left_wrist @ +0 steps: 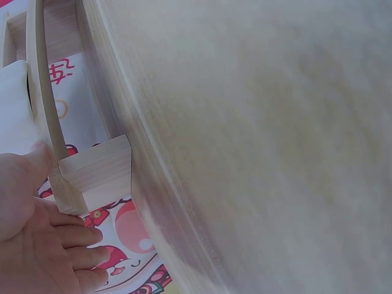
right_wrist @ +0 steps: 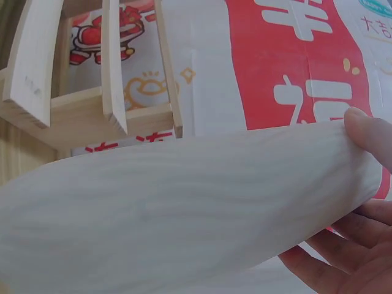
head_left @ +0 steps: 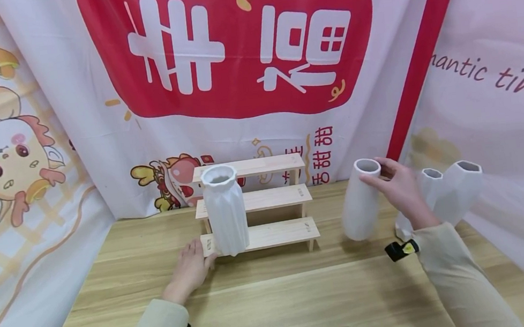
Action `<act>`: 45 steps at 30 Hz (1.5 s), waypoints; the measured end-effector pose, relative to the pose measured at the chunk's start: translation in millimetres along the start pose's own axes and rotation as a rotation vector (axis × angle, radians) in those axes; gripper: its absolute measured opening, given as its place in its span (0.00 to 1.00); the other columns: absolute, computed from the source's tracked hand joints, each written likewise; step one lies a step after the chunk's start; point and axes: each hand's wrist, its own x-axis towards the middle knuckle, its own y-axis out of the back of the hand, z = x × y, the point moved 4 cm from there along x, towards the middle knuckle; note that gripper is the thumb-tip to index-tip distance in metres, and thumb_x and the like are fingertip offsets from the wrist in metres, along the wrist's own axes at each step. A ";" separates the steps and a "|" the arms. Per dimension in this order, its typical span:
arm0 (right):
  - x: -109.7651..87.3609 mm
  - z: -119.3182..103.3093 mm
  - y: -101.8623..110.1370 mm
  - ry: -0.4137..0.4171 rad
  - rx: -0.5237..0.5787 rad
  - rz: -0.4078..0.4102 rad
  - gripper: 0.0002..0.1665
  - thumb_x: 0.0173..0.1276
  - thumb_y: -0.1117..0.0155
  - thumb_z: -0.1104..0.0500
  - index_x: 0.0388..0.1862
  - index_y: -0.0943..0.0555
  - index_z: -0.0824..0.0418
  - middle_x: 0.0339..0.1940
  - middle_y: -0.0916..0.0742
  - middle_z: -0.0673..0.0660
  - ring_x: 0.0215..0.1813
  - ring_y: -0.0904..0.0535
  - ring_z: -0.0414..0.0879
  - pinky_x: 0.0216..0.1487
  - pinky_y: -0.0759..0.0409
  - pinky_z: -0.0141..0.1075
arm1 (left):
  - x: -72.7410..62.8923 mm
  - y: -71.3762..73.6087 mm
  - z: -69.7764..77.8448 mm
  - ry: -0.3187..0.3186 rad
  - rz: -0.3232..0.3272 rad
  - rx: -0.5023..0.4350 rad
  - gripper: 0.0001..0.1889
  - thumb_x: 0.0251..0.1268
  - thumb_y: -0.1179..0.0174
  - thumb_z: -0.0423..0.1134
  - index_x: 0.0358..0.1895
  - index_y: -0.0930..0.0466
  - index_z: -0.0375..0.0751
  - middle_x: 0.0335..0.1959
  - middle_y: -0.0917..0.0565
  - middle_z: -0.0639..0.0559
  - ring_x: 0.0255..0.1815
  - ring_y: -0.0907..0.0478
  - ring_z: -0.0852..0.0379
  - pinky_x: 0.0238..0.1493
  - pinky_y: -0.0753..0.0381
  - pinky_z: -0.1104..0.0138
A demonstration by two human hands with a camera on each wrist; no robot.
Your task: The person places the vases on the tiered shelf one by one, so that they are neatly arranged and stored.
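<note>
At the right of the head view my right hand [head_left: 403, 188] holds a smooth white vase [head_left: 360, 203] by its rim and neck. The vase leans slightly; whether its base touches the table I cannot tell. In the right wrist view, the thumb [right_wrist: 370, 138] lies on one side of this vase [right_wrist: 184, 202] and the fingers on the other. My left hand [head_left: 190, 269] grips the left end of the lowest board of a three-step wooden display stand [head_left: 274, 232], thumb in front. A ribbed white vase [head_left: 227, 216] stands upright at that board's left part.
Behind my right hand two faceted white vases, a smaller one [head_left: 427, 190] and a larger one [head_left: 461, 192], stand close together, partly hidden by the hand and sleeve. A printed cloth [head_left: 258, 131] hangs behind the wooden table [head_left: 282, 301], with more cloth at both sides.
</note>
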 end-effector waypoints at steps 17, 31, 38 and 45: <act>5.0 -32.3 -30.8 0.105 0.055 -0.062 0.37 0.56 0.32 0.43 0.59 0.27 0.62 0.53 0.21 0.61 0.53 0.26 0.54 0.54 0.27 0.51 | -1.1 0.8 1.0 -0.012 0.018 0.024 0.35 0.71 0.54 0.45 0.62 0.52 0.12 0.62 0.44 0.19 0.64 0.46 0.29 0.65 0.51 0.45; 6.6 -56.1 -56.4 0.189 0.149 -0.118 0.34 0.56 0.30 0.50 0.58 0.27 0.65 0.51 0.20 0.61 0.52 0.24 0.53 0.52 0.24 0.45 | -0.2 -1.0 -0.6 -0.012 0.009 0.013 0.36 0.72 0.54 0.45 0.63 0.53 0.12 0.62 0.46 0.19 0.64 0.48 0.28 0.65 0.53 0.45; 5.7 -66.1 -70.3 0.208 0.172 -0.140 0.34 0.55 0.29 0.51 0.58 0.26 0.65 0.51 0.20 0.60 0.51 0.24 0.52 0.51 0.23 0.45 | -0.7 -0.1 -0.1 -0.004 -0.006 0.003 0.36 0.72 0.54 0.45 0.63 0.54 0.12 0.63 0.47 0.19 0.65 0.49 0.28 0.66 0.53 0.46; 5.4 -73.6 -86.1 0.220 0.197 -0.166 0.33 0.55 0.29 0.52 0.57 0.26 0.64 0.50 0.19 0.59 0.49 0.23 0.50 0.49 0.22 0.42 | -0.9 0.1 0.7 -0.012 -0.003 0.005 0.36 0.72 0.55 0.45 0.63 0.54 0.12 0.63 0.47 0.18 0.65 0.49 0.28 0.66 0.54 0.45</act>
